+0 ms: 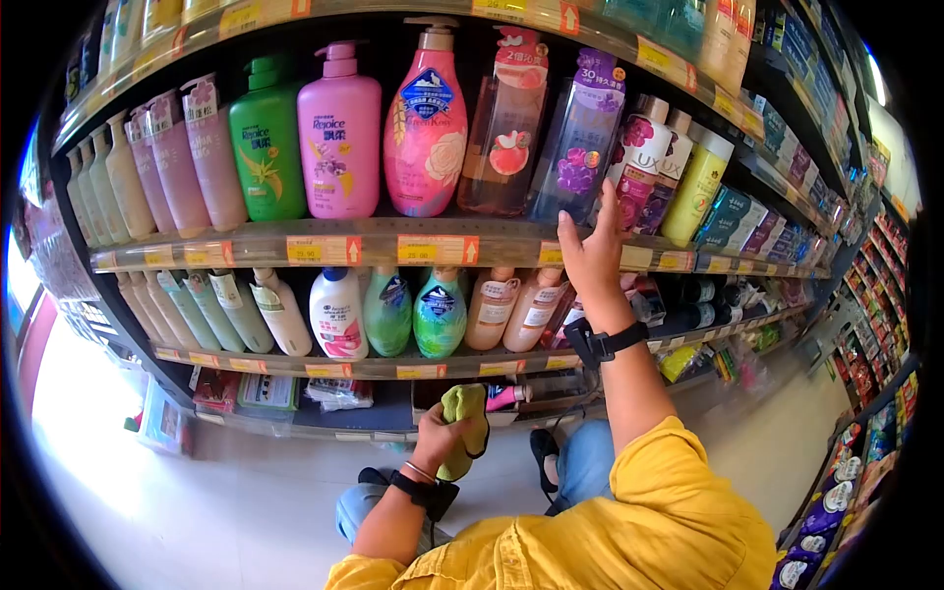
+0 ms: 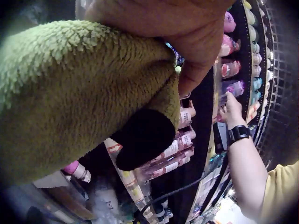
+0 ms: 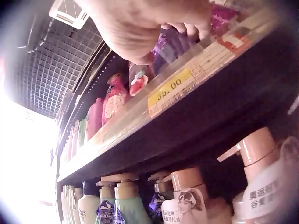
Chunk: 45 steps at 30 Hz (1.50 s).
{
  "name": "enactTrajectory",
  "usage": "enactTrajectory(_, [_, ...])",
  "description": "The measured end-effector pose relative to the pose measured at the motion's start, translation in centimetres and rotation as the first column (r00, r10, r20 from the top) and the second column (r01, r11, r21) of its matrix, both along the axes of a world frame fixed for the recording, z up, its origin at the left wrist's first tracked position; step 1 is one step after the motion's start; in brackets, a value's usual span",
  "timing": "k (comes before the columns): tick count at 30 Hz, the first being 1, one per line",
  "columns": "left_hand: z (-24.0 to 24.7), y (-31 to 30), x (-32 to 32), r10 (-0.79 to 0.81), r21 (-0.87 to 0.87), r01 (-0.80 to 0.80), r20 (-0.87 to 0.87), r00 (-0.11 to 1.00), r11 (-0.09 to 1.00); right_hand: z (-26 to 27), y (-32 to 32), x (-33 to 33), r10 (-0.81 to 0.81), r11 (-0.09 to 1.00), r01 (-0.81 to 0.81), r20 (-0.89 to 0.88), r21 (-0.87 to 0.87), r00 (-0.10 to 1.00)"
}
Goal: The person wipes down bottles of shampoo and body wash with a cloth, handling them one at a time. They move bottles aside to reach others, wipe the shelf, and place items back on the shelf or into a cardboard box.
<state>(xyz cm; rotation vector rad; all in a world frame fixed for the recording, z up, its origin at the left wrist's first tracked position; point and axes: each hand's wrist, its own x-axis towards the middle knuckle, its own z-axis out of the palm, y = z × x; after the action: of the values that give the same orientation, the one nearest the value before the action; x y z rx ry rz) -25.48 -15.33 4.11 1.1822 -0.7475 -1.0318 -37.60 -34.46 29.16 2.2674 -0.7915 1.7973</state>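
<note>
My left hand [image 1: 439,439] grips a folded, fuzzy yellow-green cloth [image 1: 465,433] low in front of the shelves. The cloth fills much of the left wrist view, with a dark oval patch on its underside. Higher up, my right hand [image 1: 594,251] is at the base of a clear purple-labelled bottle [image 1: 580,138], thumb and forefinger spread in a V. That bottle stands upright on the middle shelf. In the right wrist view the hand covers part of the purple bottle [image 3: 170,49]. A peach-labelled bottle [image 1: 504,128] is on its left, white-and-magenta Lux bottles [image 1: 639,162] on its right.
Green [image 1: 265,147] and pink Rejoice pump bottles [image 1: 338,138] share the shelf. Its front edge carries price tags [image 1: 438,250]. Below is a lower shelf of pump bottles [image 1: 440,315]. A plastic bin [image 1: 164,423] stands on the floor at left; more racks line the right.
</note>
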Motion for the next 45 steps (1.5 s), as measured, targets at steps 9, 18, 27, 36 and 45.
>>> enactTrajectory(9, [1.9,-0.2,-0.7,-0.034,0.049,0.037,-0.051,0.998,0.998,0.5,-1.0,0.3,0.044,0.993,-0.051,0.073,0.104,0.996])
enactTrajectory(18, [1.5,-0.7,-1.2,-0.081,-0.027,0.078,-0.136,0.987,0.997,-0.1,-1.0,1.1,-0.056,0.998,0.053,0.078,0.044,0.995])
enactTrajectory(27, [0.3,-0.8,-1.1,-0.093,0.001,0.093,-0.103,0.990,0.996,-0.1,-0.9,1.3,-0.122,0.992,0.122,0.077,-0.003,0.990])
enactTrajectory(36, [0.5,-1.1,-1.5,-0.099,0.030,0.102,-0.083,0.992,0.994,0.7,-0.9,1.4,-0.050,0.997,0.042,0.135,0.062,0.990])
enactTrajectory(45, [0.2,-1.1,-1.5,-0.116,0.021,0.118,-0.070,0.991,0.993,1.2,-0.8,1.3,-0.041,0.987,0.017,0.144,0.162,0.989])
